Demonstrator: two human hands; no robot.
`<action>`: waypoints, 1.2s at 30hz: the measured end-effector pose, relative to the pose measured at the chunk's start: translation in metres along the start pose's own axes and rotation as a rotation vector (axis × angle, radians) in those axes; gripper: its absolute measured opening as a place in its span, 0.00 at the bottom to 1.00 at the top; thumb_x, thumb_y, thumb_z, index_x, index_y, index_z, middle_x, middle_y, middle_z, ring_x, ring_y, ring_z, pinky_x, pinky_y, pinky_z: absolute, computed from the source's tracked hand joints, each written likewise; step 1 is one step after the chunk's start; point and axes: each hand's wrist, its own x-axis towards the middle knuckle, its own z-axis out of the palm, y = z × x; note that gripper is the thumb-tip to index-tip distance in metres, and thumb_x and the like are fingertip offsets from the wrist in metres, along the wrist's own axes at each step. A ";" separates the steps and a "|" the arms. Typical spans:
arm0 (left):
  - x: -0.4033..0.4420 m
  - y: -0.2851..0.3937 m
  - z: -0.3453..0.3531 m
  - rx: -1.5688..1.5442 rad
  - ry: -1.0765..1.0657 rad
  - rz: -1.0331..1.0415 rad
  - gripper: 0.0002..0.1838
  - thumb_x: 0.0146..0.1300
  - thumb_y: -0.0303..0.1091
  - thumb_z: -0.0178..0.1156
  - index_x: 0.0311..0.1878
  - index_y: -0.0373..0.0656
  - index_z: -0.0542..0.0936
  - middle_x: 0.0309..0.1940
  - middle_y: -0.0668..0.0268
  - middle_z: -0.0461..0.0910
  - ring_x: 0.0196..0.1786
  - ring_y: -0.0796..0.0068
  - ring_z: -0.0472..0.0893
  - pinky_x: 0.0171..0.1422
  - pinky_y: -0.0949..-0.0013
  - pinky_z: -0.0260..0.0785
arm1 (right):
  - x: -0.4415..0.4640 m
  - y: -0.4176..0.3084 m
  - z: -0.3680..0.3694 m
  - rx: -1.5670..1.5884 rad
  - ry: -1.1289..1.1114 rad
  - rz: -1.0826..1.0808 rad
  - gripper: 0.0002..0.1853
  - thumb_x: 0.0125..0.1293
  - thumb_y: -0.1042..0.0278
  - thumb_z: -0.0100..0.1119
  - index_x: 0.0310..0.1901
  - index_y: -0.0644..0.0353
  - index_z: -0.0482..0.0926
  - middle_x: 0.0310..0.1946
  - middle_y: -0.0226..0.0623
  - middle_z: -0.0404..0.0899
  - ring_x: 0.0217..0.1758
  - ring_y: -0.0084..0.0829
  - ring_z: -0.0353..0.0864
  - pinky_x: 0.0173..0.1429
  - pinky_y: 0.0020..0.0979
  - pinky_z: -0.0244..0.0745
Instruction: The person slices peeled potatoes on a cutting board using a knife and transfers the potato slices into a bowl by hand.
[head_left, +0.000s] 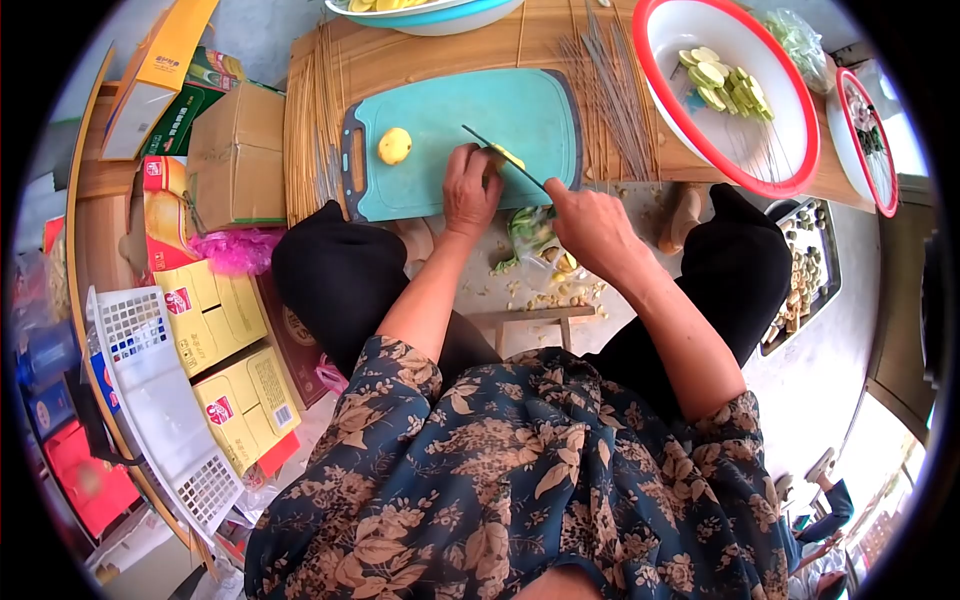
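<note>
A teal cutting board (440,110) lies on the wooden table between my knees. My right hand (597,228) grips a knife (530,179), its dark blade slanting up and left across the board. Against the blade shows a pale yellow potato piece (511,157), partly hidden. My left hand (468,195) is curled on the board just left of the blade, with fingers bent around the potato, most of which they cover. A whole peeled potato (394,146) sits by itself on the board's left side.
Bundles of thin skewers (628,120) flank the board. A red-rimmed white basin (745,160) at the right holds sliced vegetables; a blue-rimmed bowl (440,22) stands at the back. Boxes (235,150) and a white crate (165,370) are at the left. A tray (805,270) rests on the floor.
</note>
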 end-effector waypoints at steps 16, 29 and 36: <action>-0.002 -0.002 0.001 -0.028 0.034 -0.034 0.13 0.57 0.23 0.60 0.47 0.42 0.78 0.46 0.54 0.75 0.48 0.48 0.78 0.50 0.52 0.72 | -0.013 -0.007 -0.016 0.042 -0.008 0.005 0.09 0.64 0.75 0.53 0.45 0.64 0.70 0.20 0.53 0.78 0.30 0.57 0.82 0.36 0.56 0.76; 0.000 0.001 0.000 -0.027 0.039 -0.022 0.11 0.58 0.24 0.60 0.46 0.42 0.78 0.45 0.55 0.76 0.48 0.48 0.78 0.50 0.52 0.72 | 0.000 -0.003 -0.001 -0.012 -0.027 0.001 0.08 0.65 0.75 0.53 0.45 0.63 0.71 0.20 0.53 0.79 0.29 0.57 0.83 0.35 0.55 0.76; 0.001 0.002 -0.001 -0.029 0.040 -0.024 0.10 0.59 0.24 0.60 0.45 0.42 0.78 0.45 0.54 0.76 0.49 0.47 0.78 0.50 0.52 0.72 | 0.017 0.008 0.013 -0.030 0.002 -0.043 0.07 0.66 0.75 0.52 0.45 0.63 0.71 0.22 0.51 0.80 0.30 0.56 0.84 0.36 0.55 0.76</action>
